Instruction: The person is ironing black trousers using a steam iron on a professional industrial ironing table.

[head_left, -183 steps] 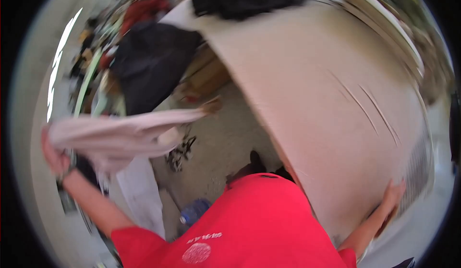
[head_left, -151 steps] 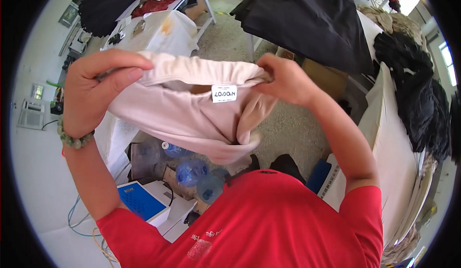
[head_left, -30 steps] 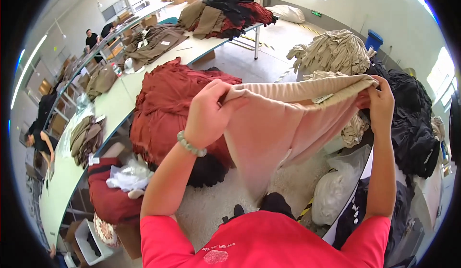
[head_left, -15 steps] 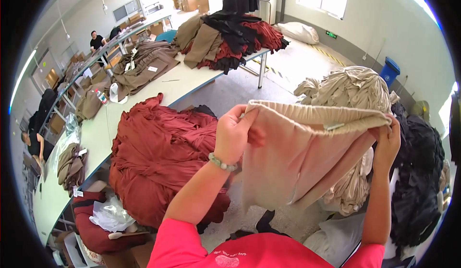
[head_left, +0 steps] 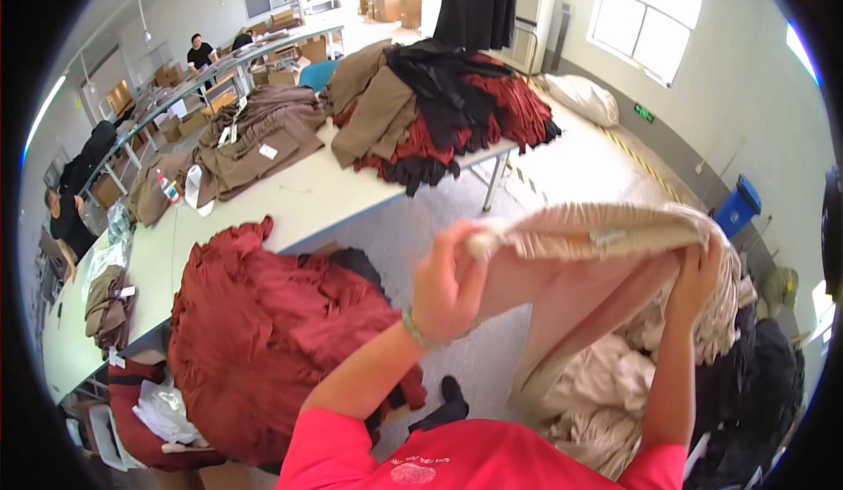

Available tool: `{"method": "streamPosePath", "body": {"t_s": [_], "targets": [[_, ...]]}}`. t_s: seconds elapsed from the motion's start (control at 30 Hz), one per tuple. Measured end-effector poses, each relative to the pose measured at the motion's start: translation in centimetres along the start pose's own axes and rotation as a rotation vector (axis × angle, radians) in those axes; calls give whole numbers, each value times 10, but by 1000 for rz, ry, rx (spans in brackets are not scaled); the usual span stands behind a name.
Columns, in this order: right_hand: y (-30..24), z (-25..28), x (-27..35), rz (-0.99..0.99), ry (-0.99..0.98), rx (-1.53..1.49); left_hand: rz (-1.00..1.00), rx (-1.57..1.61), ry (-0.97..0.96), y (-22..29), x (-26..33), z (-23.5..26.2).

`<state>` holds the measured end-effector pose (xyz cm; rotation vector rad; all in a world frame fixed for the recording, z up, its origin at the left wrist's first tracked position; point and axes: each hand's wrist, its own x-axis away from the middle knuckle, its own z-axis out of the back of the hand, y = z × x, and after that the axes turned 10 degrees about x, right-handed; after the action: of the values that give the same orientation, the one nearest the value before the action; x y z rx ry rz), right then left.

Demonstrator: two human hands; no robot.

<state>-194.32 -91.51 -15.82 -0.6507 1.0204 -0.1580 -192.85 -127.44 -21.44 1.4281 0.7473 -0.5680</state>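
Beige trousers (head_left: 606, 284) with a gathered elastic waistband hang in the air before me, held up at both ends of the waist. My left hand (head_left: 448, 284) is closed round the left end of the waistband, somewhat blurred. At the other end, the fingers of my right hand (head_left: 695, 279) grip the waistband. A small pale label shows inside the back of the waist. The legs drape down and partly cover a heap of beige garments (head_left: 606, 376) below and to the right.
A big mound of dark red garments (head_left: 272, 341) lies at my left, beside a long white table (head_left: 290, 205). Brown, black and red clothes (head_left: 439, 104) are piled on its far end. Black garments (head_left: 738, 402) and a blue bin (head_left: 738, 206) are to the right. Several people work far left.
The view has turned and the trousers now hang lower, the waistband tipped so its inside shows more. Both hands keep hold of it; my left hand has swung and blurred.
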Motion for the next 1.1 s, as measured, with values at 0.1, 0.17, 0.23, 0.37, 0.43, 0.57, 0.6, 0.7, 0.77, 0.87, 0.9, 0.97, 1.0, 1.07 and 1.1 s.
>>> {"method": "streamPosePath", "body": {"t_s": [0.1, 0.17, 0.23, 0.37, 0.43, 0.57, 0.6, 0.7, 0.77, 0.87, 0.9, 0.97, 1.0, 1.07, 1.1], "targets": [[15, -49, -20, -207, 35, -426, -107, -105, -92, -46, -41, -7], [24, -76, -30, -210, 53, -449, -193, -205, -134, -72, -66, -8], [30, -109, -43, -162, 106, -463, -241, -223, -156, -98, -87, -6], [36, -189, -70, -155, 256, -317, -268, -262, -118, -151, -128, 0], [38, -237, -81, -219, 294, -226, -314, -302, -138, -179, -149, 9], [54, -360, -115, -135, 285, -350, -297, -428, -111, -251, -202, 26], [56, -395, -129, -53, 266, -418, -267, -472, -85, -273, -220, 29], [34, -514, -193, 107, 235, -507, -283, -639, -131, -332, -301, 55], [-12, -614, -269, 364, 165, -755, -471, -738, 19, -386, -394, 69], [-113, -790, -415, 517, 109, -630, -209, -797, 175, -468, -573, 124], [-149, -846, -459, 654, 84, -531, -309, -879, 124, -495, -632, 149], [-190, -936, -497, 779, 78, -495, -294, -1153, 154, -553, -707, 193], [-196, -974, -491, 785, 22, -491, -237, -1200, 162, -587, -711, 211], [-182, -1031, -444, 690, -320, -459, -87, -1258, -23, -658, -666, 226], [-150, -1044, -403, 716, -457, -325, -128, -1222, -101, -692, -618, 224]]}}
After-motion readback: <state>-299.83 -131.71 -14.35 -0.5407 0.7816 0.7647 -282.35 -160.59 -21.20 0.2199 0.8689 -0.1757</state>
